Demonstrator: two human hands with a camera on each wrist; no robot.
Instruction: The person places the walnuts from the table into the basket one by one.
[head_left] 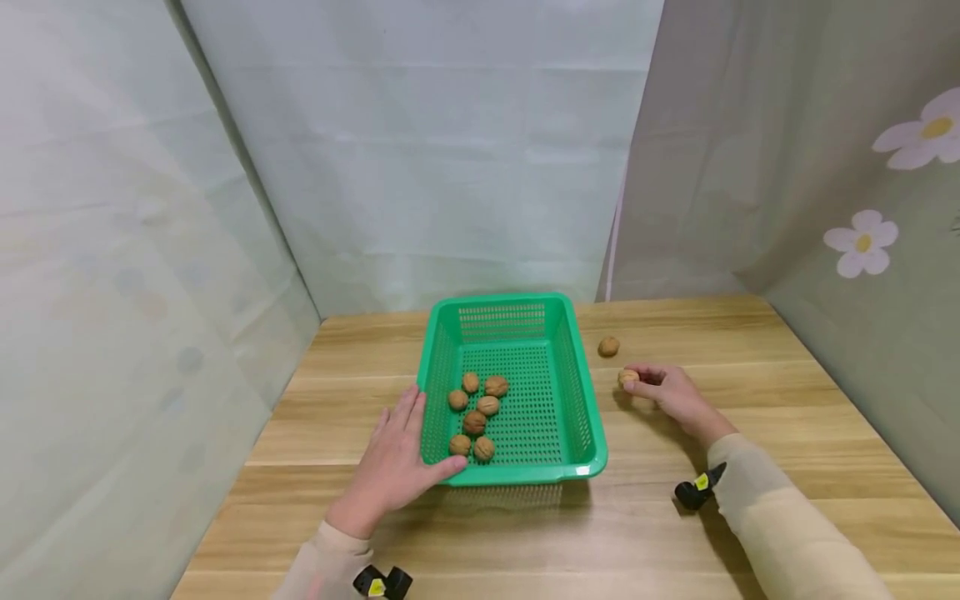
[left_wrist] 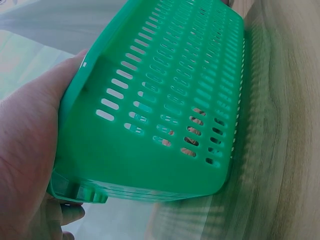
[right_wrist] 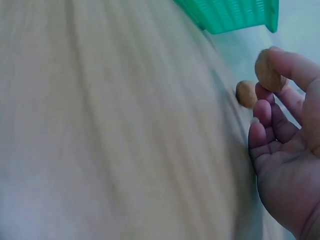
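Observation:
Several brown walnuts (head_left: pixel 487 406) lie in the left front part of a green perforated plastic basket (head_left: pixel 557 473). My left hand (head_left: pixel 393 467) rests on the basket's near left corner, its fingers straight along the left side and the thumb on the front rim. To the right of the basket, my right hand (head_left: pixel 678 400) pinches a walnut (head_left: pixel 627 378) between thumb and fingers, just above the table. In the right wrist view this walnut (right_wrist: pixel 269 71) shows at the fingertips. One more walnut (head_left: pixel 609 347) sits on the table just beyond that hand.
The wood-grain table (head_left: pixel 300 467) extends around the basket on all sides. Pale cloth (head_left: pixel 435 167) hangs behind it and along the left, and a flower-printed cloth (head_left: pixel 795 167) hangs on the right. Each wrist bears a small black device (head_left: pixel 697 490).

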